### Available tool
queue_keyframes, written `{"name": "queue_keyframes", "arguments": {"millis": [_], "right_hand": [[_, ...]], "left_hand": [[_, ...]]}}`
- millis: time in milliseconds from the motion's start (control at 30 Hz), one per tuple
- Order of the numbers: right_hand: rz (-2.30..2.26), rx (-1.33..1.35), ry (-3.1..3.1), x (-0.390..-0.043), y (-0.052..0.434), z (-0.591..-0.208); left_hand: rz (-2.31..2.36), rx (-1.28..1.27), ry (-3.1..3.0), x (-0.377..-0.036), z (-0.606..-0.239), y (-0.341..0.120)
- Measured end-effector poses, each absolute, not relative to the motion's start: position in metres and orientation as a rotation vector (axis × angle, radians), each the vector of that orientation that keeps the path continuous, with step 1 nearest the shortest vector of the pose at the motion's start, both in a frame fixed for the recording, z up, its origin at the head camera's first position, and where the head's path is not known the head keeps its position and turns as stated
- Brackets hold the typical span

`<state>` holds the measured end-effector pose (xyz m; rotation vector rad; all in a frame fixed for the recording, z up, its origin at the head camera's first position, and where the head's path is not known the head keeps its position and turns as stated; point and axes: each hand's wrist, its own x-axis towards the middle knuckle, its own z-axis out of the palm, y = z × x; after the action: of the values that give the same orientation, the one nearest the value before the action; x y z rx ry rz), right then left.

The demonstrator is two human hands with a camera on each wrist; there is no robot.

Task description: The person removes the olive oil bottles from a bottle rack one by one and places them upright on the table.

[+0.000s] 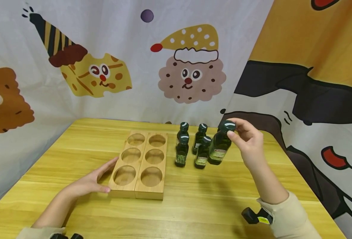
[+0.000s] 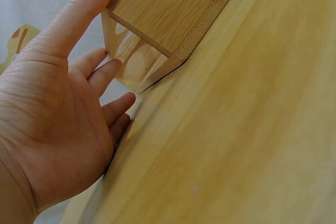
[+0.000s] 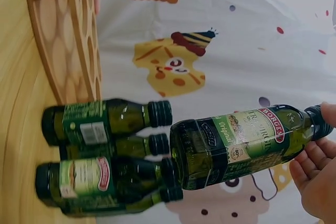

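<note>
My right hand (image 1: 250, 142) pinches a dark green olive oil bottle (image 1: 220, 146) by its cap, thumb on one side and fingers on the other. The bottle hangs tilted above the table, its Borges label (image 3: 257, 129) showing in the right wrist view. Several similar bottles (image 1: 180, 154) stand close together to its left. Left of them lies a wooden holder (image 1: 149, 194), two blocks side by side with three round holes each. My left hand (image 1: 86, 182) rests at its left side, thumb (image 2: 86, 3) at the front corner and fingers spread loosely along the edge.
The wooden table (image 1: 187, 215) carries everything. A cloth backdrop (image 1: 146, 66) with cartoon figures hangs right behind its far edge. A black wrist device (image 1: 256, 215) sits at the right sleeve (image 1: 292, 215).
</note>
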<state>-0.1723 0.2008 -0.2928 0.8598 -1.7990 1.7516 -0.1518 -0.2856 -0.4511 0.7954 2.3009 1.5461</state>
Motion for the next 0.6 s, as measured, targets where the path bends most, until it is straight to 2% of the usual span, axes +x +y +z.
{"name": "queue_keyframes", "arguments": {"millis": [600], "right_hand": [[1.749, 0.703, -1.913, -0.179, 0.231, -0.299]], "left_hand": [[1.556, 0.773, 2.283, -0.151, -0.450, -0.285]]}}
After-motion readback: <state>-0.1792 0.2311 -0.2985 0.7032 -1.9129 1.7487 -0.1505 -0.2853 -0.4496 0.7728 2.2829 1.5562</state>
